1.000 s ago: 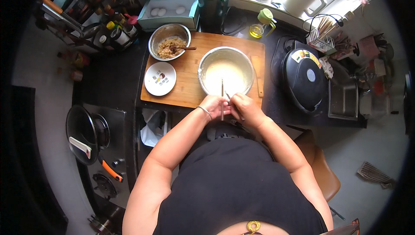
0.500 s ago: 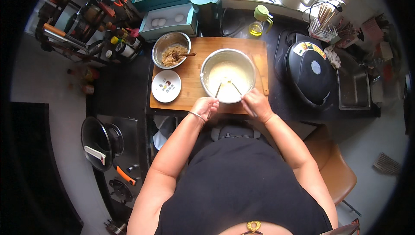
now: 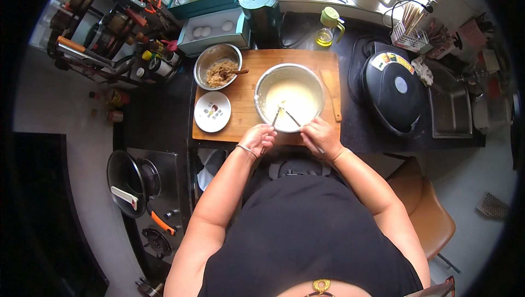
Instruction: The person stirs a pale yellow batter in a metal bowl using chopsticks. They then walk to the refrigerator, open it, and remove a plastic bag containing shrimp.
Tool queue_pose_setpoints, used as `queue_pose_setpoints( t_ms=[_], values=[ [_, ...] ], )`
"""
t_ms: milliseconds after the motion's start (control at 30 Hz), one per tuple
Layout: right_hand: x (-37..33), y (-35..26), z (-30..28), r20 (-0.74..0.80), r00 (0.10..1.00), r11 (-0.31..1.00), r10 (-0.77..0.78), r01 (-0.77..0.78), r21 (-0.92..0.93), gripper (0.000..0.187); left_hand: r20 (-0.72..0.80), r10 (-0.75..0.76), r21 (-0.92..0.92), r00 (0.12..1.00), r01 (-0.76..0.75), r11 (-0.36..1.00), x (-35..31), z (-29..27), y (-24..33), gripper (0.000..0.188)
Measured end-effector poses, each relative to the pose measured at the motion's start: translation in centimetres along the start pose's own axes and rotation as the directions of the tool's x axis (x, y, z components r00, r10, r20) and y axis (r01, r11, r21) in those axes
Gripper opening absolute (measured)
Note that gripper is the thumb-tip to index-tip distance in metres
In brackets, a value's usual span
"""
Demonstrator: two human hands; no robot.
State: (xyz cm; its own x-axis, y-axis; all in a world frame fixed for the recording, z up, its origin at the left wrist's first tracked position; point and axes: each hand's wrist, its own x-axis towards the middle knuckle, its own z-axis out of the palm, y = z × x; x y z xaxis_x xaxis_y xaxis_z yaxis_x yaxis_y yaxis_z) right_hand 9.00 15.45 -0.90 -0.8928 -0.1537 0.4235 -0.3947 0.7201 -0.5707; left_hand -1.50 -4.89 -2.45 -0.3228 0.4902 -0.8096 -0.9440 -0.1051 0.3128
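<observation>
A metal bowl (image 3: 259,88) of pale, creamy batter (image 3: 295,94) sits on the wooden board in front of me. At its near rim, my left hand (image 3: 259,137) is closed on a thin chopstick-like utensil (image 3: 275,116). My right hand (image 3: 321,136) grips a second thin utensil (image 3: 292,117), whose silvery end sticks out below the fist. The two tips meet over the batter, with a small pale lump between them. Left of this bowl stands a smaller metal bowl (image 3: 202,69) with a brownish mixture and a brown-handled spoon (image 3: 238,71). A white plate (image 3: 213,112) lies nearer me.
A wooden spatula (image 3: 331,95) lies along the right side of the cutting board (image 3: 246,95). Beyond are an egg box (image 3: 188,47), a dark jug (image 3: 261,23) and an oil bottle (image 3: 326,30). A black electric griddle (image 3: 389,92) and sink (image 3: 451,105) are rightward; a pan (image 3: 123,174) is left.
My right hand has shifted slightly left, toward my left hand. The utensil tips, apart before, now touch over the batter.
</observation>
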Motion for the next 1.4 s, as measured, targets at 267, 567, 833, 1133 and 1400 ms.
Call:
queue_pose_setpoints(
  t_ms=[267, 567, 833, 1133, 1400],
  values=[
    [0.0, 0.1, 0.2, -0.011, 1.0, 1.0, -0.007, 0.007, 0.0, 0.009, 0.037, -0.007, 0.079, 0.999, 0.004, 0.997, 0.5, -1.1, -0.3, 0.013],
    [-0.5, 0.5, 0.4, -0.029, 0.999, 0.998, 0.035, -0.036, -0.042, 0.009, 0.026, 0.037, 0.091, 0.999, -0.039, 0.995, 1.0, -1.2, -0.3, 0.015],
    [-0.4, 0.7, 0.3, -0.019, 0.999, 0.996, 0.051, -0.052, -0.078, 0.009, 0.027, 0.024, 0.094, 0.999, -0.027, 0.995, 0.9, -1.0, -0.4, 0.012],
    [0.0, 1.2, -0.1, -0.103, 0.971, 0.974, 0.216, -0.221, -0.044, 0.006, 0.054, 0.102, 0.155, 0.993, -0.11, 0.982, 0.6, -1.0, -0.1, 0.01],
    [0.0, 2.8, 0.3, 0.009, 0.689, 0.499, 0.725, -0.533, 0.683, 0.013, 0.096, 0.378, 0.69, 0.921, -0.336, 0.641, -1.2, 0.3, -1.7, 0.028]
  ],
)
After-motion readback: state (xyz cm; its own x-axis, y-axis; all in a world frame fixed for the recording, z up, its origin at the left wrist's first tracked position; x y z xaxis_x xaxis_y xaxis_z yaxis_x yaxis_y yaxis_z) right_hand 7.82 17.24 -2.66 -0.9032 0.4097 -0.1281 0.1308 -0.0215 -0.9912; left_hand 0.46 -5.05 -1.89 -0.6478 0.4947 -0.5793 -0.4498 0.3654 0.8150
